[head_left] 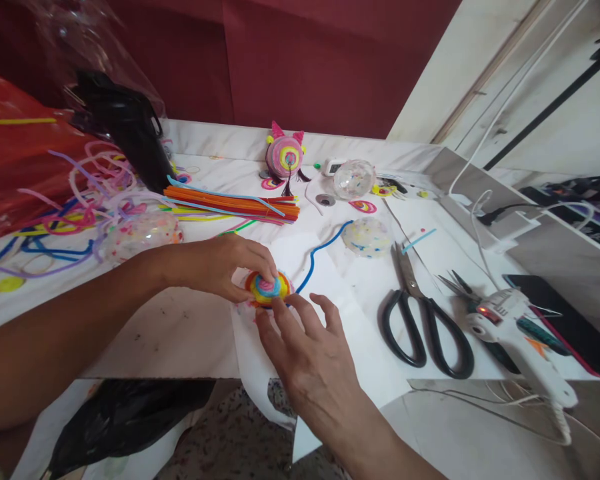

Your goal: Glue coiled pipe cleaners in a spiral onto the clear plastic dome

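Observation:
My left hand (pixel 230 263) is closed around the far left side of a small dome (pixel 269 288) of coiled pipe cleaner, pink in the middle, then light blue, yellow and orange. My right hand (pixel 305 347) has its thumb-side fingertips pressed to the dome's near edge, its other fingers raised and apart. From the dome's right side, a blue pipe cleaner (pixel 313 257) runs up in a wavy line to a clear speckled half-shell (pixel 367 237). Beneath the dome lies white paper (pixel 325 373). The dome's underside is hidden.
Scissors (pixel 413 313), pliers (pixel 455 283), a white glue gun (pixel 510 320) and a phone (pixel 565 327) lie at right. A bundle of orange pipe cleaners (pixel 235 202), a black bottle (pixel 125 127) and a finished-looking pink eared ball (pixel 286 157) stand or lie farther back.

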Tool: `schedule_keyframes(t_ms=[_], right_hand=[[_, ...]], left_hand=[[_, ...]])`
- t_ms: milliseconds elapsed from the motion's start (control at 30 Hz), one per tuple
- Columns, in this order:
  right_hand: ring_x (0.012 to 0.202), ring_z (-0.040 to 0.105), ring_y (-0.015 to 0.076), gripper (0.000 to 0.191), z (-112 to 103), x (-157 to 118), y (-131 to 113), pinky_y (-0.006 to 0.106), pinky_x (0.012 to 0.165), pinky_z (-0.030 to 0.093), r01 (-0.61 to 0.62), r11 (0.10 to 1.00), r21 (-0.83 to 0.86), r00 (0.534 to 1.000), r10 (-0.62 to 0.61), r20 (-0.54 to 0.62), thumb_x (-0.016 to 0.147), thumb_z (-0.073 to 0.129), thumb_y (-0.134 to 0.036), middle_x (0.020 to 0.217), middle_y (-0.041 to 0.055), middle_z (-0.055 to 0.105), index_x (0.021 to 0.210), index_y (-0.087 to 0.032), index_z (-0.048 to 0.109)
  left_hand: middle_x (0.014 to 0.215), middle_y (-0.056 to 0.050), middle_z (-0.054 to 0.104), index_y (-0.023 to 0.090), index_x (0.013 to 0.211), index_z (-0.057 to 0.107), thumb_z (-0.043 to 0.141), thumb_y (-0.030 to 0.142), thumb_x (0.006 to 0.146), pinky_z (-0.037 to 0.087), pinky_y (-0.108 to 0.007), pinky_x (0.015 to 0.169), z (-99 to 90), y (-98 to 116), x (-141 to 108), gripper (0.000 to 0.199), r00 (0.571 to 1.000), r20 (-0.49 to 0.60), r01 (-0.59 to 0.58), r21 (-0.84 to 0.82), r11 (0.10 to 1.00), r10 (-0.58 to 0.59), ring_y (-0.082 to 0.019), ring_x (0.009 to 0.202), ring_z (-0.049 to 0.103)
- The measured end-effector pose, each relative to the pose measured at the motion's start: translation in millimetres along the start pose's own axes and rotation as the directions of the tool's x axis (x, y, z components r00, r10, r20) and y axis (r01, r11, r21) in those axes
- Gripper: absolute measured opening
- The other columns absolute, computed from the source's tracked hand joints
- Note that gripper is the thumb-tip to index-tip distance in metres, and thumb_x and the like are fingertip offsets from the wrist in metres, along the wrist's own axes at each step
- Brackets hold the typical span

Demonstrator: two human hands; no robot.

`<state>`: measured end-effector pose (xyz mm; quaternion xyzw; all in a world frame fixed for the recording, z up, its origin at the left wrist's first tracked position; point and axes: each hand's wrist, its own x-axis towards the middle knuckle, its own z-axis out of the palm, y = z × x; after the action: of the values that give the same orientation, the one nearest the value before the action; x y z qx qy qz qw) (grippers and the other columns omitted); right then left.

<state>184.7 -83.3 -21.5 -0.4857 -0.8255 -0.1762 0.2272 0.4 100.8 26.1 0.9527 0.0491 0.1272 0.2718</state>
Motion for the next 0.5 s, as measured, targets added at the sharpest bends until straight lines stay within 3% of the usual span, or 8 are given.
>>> schedule_keyframes(t_ms=[500], right_hand=[[0.11,0.063,0.0305,0.041,-3,11,3,0.051,0.101,0.047,0.103,0.991,-0.089,0.994,-0.1,0.036,0.103,0.042,-0.004,0.123,0.0092,0.079,0.124,-0.01,0.077]], left_hand=[[0.111,-0.004,0.082,0.025,0.107,0.075,0.075,0.011,0.086,0.057,-0.026,0.093,2.7,0,-1,0.025,1.0,-0.016,-0.015,-0.018,1.0,0.014,-0.019,0.104,0.077]])
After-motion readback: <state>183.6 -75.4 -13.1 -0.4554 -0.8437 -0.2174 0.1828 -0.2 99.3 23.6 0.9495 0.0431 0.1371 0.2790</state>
